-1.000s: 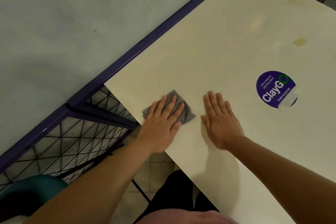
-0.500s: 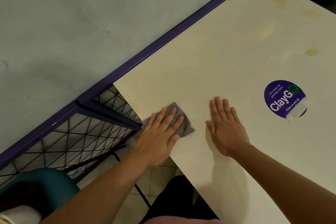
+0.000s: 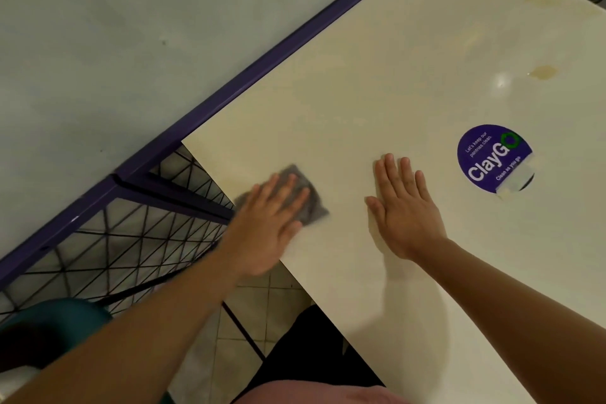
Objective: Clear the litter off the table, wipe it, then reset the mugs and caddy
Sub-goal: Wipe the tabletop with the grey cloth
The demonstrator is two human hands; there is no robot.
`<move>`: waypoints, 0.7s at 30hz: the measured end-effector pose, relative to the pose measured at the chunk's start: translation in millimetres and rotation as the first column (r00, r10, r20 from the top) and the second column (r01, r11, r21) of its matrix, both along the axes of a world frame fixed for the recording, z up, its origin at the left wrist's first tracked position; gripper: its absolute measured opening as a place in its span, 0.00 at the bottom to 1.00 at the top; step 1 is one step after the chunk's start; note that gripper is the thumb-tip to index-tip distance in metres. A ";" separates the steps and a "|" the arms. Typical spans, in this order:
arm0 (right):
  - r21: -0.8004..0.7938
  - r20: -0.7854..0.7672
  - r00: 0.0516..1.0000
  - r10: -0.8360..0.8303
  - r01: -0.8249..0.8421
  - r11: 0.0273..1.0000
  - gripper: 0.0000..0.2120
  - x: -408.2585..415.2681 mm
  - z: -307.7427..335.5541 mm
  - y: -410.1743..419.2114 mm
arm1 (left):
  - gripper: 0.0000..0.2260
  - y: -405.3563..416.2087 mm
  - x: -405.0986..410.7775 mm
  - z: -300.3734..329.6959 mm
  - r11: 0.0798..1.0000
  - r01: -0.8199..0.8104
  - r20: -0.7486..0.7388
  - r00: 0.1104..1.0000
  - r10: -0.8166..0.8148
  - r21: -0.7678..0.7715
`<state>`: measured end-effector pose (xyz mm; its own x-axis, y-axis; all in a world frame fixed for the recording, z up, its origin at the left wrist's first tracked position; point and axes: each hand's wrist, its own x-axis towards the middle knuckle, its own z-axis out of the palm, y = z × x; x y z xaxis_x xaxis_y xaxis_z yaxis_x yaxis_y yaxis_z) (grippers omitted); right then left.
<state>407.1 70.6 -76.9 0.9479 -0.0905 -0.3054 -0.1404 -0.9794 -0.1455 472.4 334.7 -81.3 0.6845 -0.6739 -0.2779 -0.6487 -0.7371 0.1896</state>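
The grey cloth (image 3: 300,195) lies flat on the cream desk (image 3: 377,102), near the desk's corner at the left side and just beside its near edge. The left hand (image 3: 267,228) presses on the cloth with straight, slightly spread fingers (image 3: 288,187); the hand and cloth look blurred, and the palm reaches out past the desk edge. The right hand (image 3: 405,210) rests flat on the bare desk, apart from the cloth, its fingers straight and close together, holding nothing. To the right of this hand a round purple sticker (image 3: 493,157) with the word "ClayGo" is on the desk, with a torn white part at its lower edge. Some yellowish stains (image 3: 544,71) show on the far part of the desk. A purple frame (image 3: 262,65) runs along the desk's far-left edge, with black wire mesh (image 3: 137,239) below it. A teal chair (image 3: 62,315) is at the lower left, over a tiled floor (image 3: 259,302).
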 end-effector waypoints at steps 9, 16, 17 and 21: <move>0.027 0.006 1.000 -0.010 0.010 1.000 0.30 0.3 -2.7 -0.2 | 0.25 -82.3 110.0 0.0 0.939 -0.338 -0.036 0.940 0.340 0.056; 0.010 -0.006 1.000 0.021 -0.021 1.000 0.31 0.2 -2.6 -4.1 | 0.25 -39.3 7.4 0.7 0.998 0.062 0.011 0.998 -0.062 -0.033; 0.007 -0.008 1.000 0.019 -0.019 1.000 0.31 0.0 -2.6 -3.9 | 0.26 -23.6 14.6 0.2 0.998 0.042 0.018 0.999 -0.042 -0.035; 0.003 -0.001 1.000 0.013 -0.013 1.000 0.32 0.3 -2.1 -2.6 | 0.27 7.2 93.0 -3.9 0.952 -0.307 0.055 0.950 0.306 0.003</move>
<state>407.4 68.0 -79.0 0.9486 -0.0775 -0.3067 -0.1282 -0.9805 -0.1487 565.4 341.9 -85.3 0.8718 -0.4263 -0.2414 -0.4001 -0.9039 0.1512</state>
